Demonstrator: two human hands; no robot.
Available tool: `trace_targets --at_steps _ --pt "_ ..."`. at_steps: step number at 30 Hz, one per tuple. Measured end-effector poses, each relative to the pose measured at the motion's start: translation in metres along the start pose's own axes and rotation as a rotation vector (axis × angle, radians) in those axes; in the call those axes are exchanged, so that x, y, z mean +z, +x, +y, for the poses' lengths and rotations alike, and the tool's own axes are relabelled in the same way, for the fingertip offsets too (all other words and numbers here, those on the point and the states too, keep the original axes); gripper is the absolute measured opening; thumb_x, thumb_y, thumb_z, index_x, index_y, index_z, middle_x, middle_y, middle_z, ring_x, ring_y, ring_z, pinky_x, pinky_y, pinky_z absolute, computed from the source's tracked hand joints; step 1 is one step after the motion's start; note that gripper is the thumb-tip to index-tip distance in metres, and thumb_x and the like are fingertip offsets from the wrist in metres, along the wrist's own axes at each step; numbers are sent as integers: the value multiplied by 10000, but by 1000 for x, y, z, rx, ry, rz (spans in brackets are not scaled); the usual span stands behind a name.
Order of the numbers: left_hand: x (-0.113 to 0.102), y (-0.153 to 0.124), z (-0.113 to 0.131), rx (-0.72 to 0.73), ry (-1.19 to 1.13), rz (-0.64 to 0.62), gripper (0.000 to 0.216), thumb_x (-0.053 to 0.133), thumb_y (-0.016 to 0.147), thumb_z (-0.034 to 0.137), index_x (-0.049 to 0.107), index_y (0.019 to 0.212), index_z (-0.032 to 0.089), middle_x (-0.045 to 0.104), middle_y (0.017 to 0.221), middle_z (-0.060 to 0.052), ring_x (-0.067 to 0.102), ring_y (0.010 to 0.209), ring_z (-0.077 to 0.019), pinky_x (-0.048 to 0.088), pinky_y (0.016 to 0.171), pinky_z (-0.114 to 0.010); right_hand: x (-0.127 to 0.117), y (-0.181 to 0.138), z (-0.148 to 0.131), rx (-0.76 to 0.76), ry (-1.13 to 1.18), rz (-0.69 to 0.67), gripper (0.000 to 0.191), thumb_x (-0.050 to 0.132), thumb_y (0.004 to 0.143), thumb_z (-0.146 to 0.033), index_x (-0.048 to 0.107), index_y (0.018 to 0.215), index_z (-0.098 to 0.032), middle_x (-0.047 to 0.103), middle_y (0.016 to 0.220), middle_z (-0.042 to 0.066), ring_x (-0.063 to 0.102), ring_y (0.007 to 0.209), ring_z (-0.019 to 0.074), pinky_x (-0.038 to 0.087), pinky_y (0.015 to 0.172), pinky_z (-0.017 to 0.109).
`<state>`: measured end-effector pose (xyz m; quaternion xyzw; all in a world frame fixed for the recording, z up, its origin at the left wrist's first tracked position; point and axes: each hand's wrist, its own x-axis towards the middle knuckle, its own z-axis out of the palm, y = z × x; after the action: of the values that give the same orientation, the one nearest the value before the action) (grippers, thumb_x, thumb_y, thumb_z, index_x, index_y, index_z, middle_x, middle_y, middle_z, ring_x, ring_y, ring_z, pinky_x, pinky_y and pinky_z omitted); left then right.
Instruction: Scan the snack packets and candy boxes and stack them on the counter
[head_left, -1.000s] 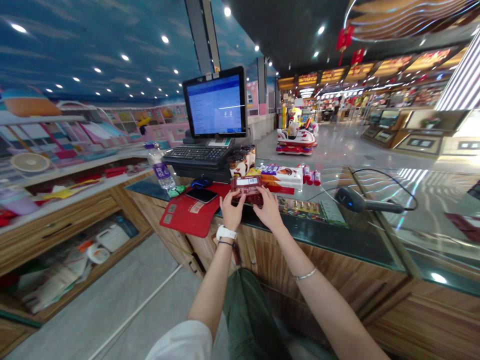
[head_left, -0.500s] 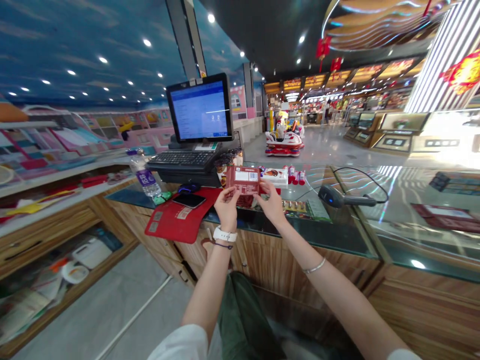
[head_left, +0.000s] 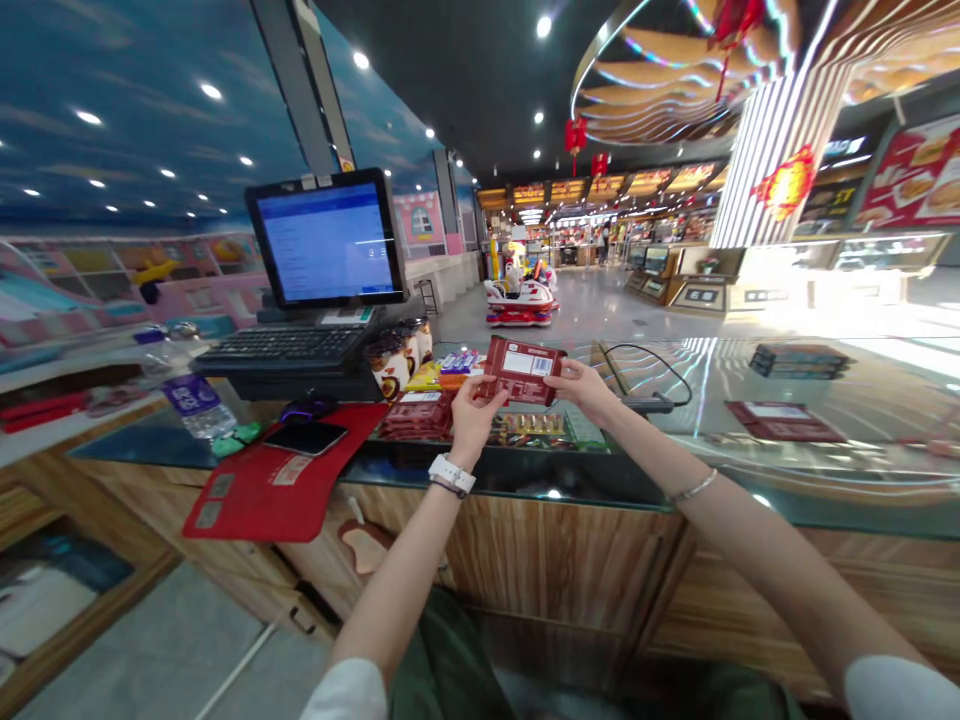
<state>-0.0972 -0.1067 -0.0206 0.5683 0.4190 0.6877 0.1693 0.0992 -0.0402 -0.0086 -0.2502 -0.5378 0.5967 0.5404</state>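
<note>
Both my hands hold up a flat dark-red packet (head_left: 523, 371) with a white barcode label, above the glass counter (head_left: 637, 480). My left hand (head_left: 472, 422), with a white watch on the wrist, pinches the packet's left edge. My right hand (head_left: 589, 388), a thin bracelet on the wrist, grips its right edge. A stack of similar red packets (head_left: 417, 416) lies on the counter just below and left of my left hand. A black barcode scanner (head_left: 645, 403) on a cord lies behind my right hand.
A till screen (head_left: 326, 240) and keyboard (head_left: 289, 347) stand at the left, with cups (head_left: 394, 362), snack bars (head_left: 454, 364), a water bottle (head_left: 187, 395), a phone (head_left: 304, 437) on a red mat (head_left: 281, 480). Dark booklets (head_left: 780, 420) lie on the glass at right. A mall hall lies beyond.
I lifted one red packet off the stack with both hands and raised it to the right. My view turned right, so the till shifted left.
</note>
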Motion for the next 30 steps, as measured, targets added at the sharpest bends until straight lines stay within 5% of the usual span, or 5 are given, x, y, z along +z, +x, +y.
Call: trace_targets --at_steps 3,7,11,19,30 --pt "19 5 2 175 244 -28 626 774 763 431 516 1286 202 560 1357 -156 592 1225 -274 509 1011 -441 -21 5 -10 -38 -56 79 514 940 435 -389 634 803 -202 762 789 15 715 721 199 585 705 352" --pt "40 17 14 433 703 -159 931 824 725 459 332 1490 260 275 1607 -177 265 1491 -359 249 1193 -586 -40 11 -21 -112 -106 151 517 939 424 -399 654 806 -198 766 808 18 718 763 211 581 730 357" --pt "59 39 21 599 905 -330 989 802 743 472 272 1547 245 300 1609 -160 185 1517 -371 116 1218 -620 -52 14 -26 -182 -146 198 504 923 434 -412 678 820 -198 771 821 23 720 813 223 573 818 388" --pt "81 64 -2 733 943 -486 823 764 778 432 410 1486 206 389 1563 -169 309 1478 -343 88 1233 -599 -70 17 -24 -202 -192 213 518 903 495 -420 700 914 -192 781 899 46 720 842 226 565 867 414" --pt "62 64 -10 732 835 -558 716 798 748 389 522 1390 232 357 1585 -159 292 1487 -343 147 1227 -590 -66 18 -16 -148 -170 180 482 900 504 -411 695 890 -209 779 878 25 723 840 223 588 842 413"
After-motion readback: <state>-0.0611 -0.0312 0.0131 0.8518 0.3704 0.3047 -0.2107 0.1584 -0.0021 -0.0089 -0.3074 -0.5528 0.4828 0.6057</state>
